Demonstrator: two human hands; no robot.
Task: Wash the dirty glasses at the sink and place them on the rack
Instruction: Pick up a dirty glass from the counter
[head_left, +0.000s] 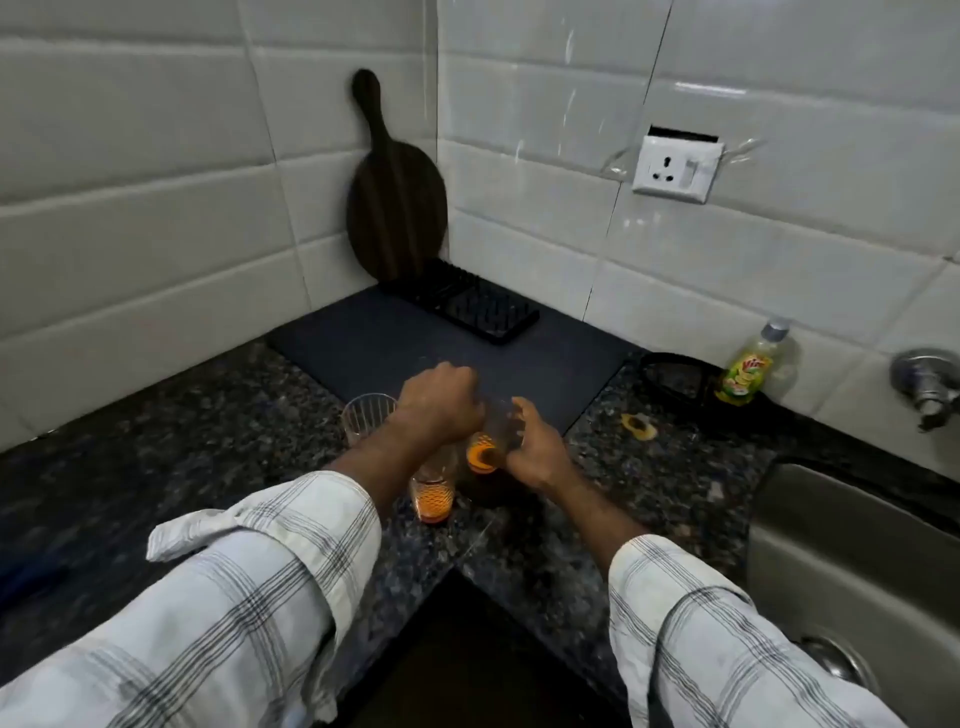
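- Corner kitchen, white tiled walls, dark speckled table (156, 441); frame slightly blurred.
- Far left: empty ribbed glass (366, 421) upright on table, just beside left wrist.
- Left hand (441, 402) closed in a fist above a second glass (432, 491), which has orange residue at the bottom; whether fingers hold its rim, cannot tell.
- Right hand (530, 447) curled around a third glass (488, 441), tilted, orange residue inside; gripping it from the right side.
- Both arms in white checked sleeves.
- Behind the hands: dark mat (415, 353) on table, black rack (467, 304) at its back edge, nothing on it.
- Dark wooden board (395, 208) leans upright in the corner.
- Right: wall socket (675, 169), soap bottle (753, 371) by the wall, tap (924, 384), steel sink (857, 545) at right edge.
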